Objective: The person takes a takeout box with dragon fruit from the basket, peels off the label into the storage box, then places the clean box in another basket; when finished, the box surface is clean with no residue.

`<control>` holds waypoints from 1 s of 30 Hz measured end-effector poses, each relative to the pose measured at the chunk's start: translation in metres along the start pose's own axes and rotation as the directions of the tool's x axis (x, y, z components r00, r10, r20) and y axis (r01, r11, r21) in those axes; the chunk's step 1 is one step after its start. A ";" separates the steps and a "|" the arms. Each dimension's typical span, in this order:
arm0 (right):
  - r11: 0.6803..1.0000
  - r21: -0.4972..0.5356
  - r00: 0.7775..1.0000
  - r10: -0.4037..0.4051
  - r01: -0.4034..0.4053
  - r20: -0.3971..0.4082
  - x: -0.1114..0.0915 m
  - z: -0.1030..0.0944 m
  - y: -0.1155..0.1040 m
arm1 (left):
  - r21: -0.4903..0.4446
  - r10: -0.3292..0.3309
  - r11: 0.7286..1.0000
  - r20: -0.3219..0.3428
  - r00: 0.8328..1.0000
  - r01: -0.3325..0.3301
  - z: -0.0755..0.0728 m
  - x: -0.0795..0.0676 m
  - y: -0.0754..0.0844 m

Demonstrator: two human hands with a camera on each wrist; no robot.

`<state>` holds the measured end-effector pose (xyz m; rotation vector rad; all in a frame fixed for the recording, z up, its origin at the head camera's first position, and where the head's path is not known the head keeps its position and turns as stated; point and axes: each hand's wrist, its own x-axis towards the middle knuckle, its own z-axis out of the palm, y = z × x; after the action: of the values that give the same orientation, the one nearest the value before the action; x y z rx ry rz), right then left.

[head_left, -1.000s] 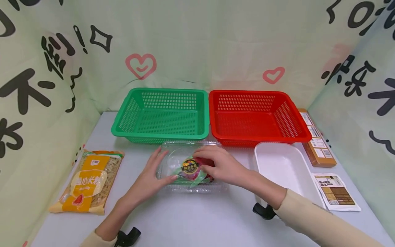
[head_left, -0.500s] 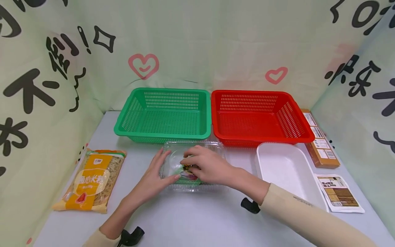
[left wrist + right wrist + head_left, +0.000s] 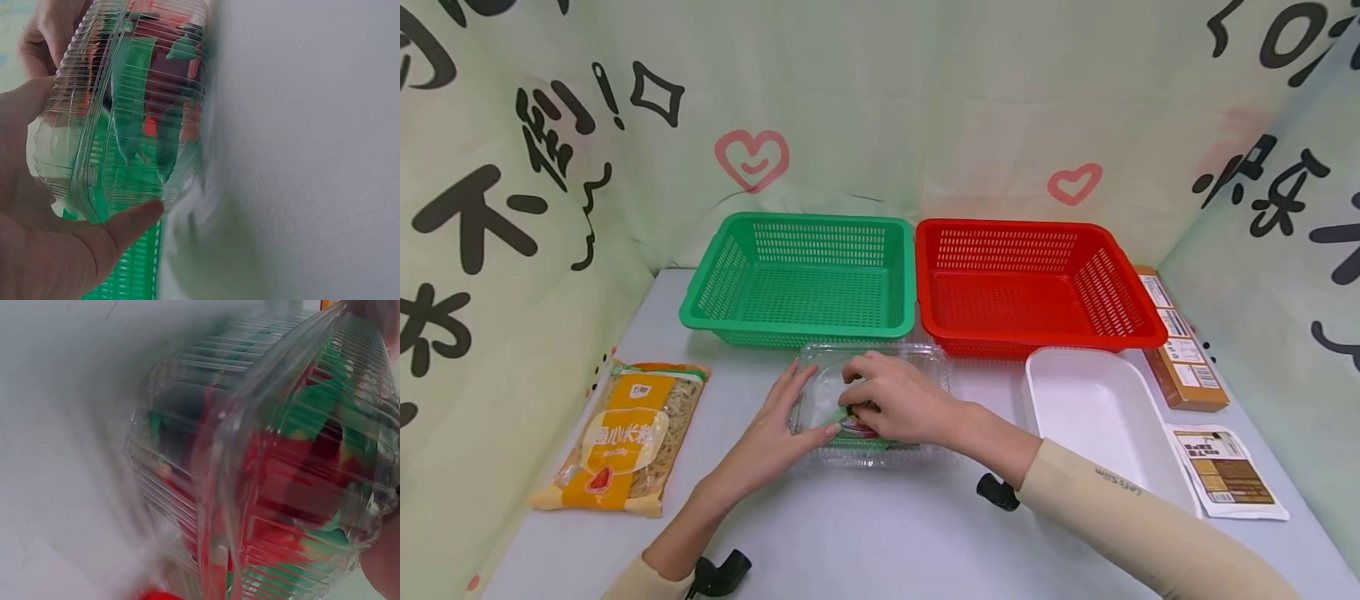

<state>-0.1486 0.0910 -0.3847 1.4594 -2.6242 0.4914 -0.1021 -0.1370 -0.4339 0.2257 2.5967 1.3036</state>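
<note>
A clear plastic clamshell box lies flat at the table's middle, with red, green-scaled dragon fruit inside. My left hand rests against the box's left side, fingers spread along it and thumb straight at the front corner. Over the lid is my right hand, its fingers bent and their tips at the dark round label, mostly covering it. I cannot tell whether these fingers pinch the label. The right wrist view shows the box blurred, with red and green behind its ribbed wall.
Behind the box stand a green basket and a red basket. To the right are a white tray, a flat white packet and an orange-brown carton. A yellow bag of noodles lies at left.
My right hand has moved left across the lid, from the label's right side to over it, with its fingers bent more. My left hand stays at the box's left side.
</note>
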 end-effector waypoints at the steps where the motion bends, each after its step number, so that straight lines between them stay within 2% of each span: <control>1: 1.000 -0.002 1.000 -0.005 0.005 -0.004 0.000 0.001 0.001 | 0.000 0.000 1.000 -0.001 1.000 0.000 0.000 0.000 0.000; 8: 0.999 -0.011 0.999 -0.036 0.036 -0.027 0.001 0.003 0.002 | 0.001 0.004 1.000 -0.001 1.000 -0.004 0.000 -0.001 0.001; 19: 1.000 0.009 1.000 -0.021 0.021 -0.023 0.005 0.007 0.004 | 0.007 0.009 1.000 -0.004 1.000 -0.009 0.000 -0.001 0.000; 30: 0.997 0.045 0.997 -0.064 0.066 -0.043 0.007 0.011 0.004 | 0.001 0.006 1.000 -0.008 1.000 -0.006 0.000 -0.001 0.001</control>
<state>-0.1550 0.0834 -0.3942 1.5255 -2.5408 0.5736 -0.1011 -0.1365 -0.4329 0.2295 2.6052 1.3079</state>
